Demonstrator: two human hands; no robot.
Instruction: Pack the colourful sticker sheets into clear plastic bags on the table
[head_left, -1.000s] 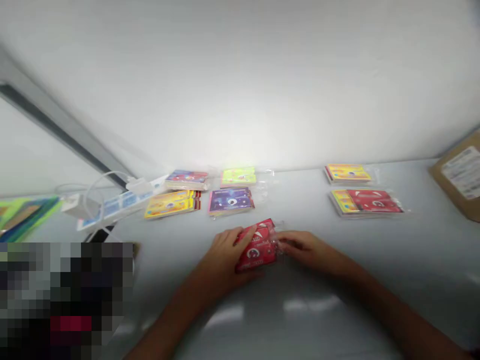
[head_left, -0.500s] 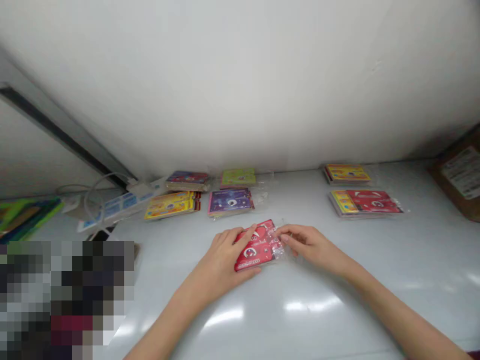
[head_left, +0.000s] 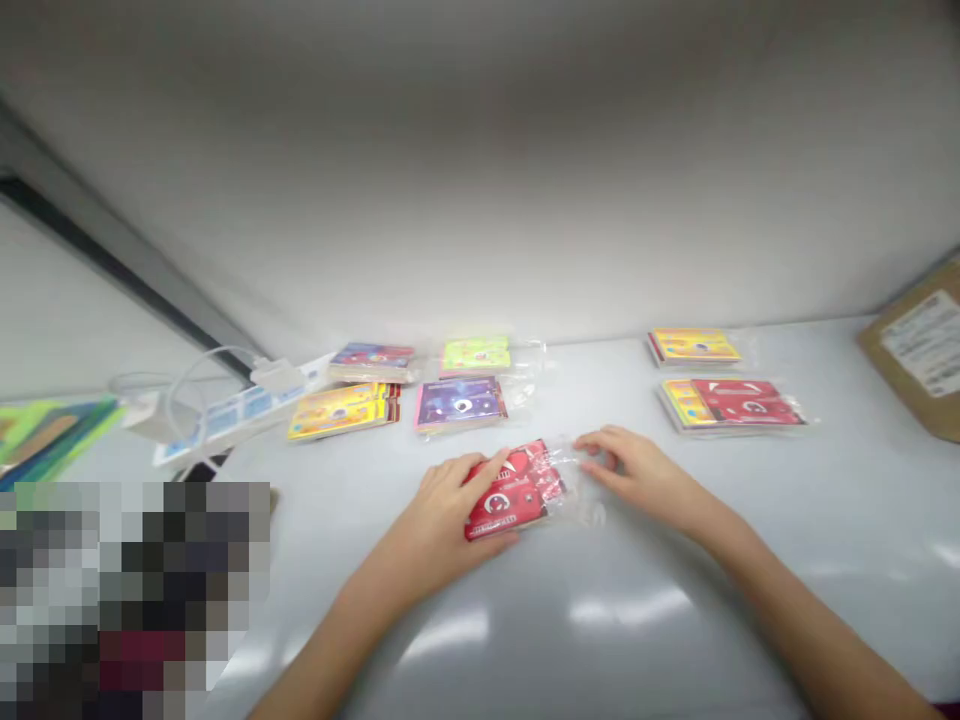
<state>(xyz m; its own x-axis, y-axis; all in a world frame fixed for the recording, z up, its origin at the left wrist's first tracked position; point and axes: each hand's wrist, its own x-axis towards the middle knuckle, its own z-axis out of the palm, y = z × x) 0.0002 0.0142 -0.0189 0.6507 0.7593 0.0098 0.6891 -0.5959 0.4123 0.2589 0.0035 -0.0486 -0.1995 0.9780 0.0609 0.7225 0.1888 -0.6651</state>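
A red card pack [head_left: 514,492] lies on the white table [head_left: 675,600] in front of me, partly inside a clear plastic sleeve [head_left: 577,490]. My left hand [head_left: 442,510] grips the pack's left edge, thumb under and fingers over it. To the right, my right hand [head_left: 637,472] pinches the open end of the clear sleeve, a little away from the pack.
Behind lie a purple pack [head_left: 459,402], a green pack [head_left: 476,354], a yellow pack [head_left: 341,408] and a blue-red pack [head_left: 373,358]. At back right are a yellow pack [head_left: 694,346] and a red-yellow bagged pack [head_left: 731,402]. A power strip with cables [head_left: 225,405] lies left, a cardboard box [head_left: 919,345] far right.
My right hand has moved to the right, drawing the clear sleeve off the red pack. My left hand keeps the pack in place.
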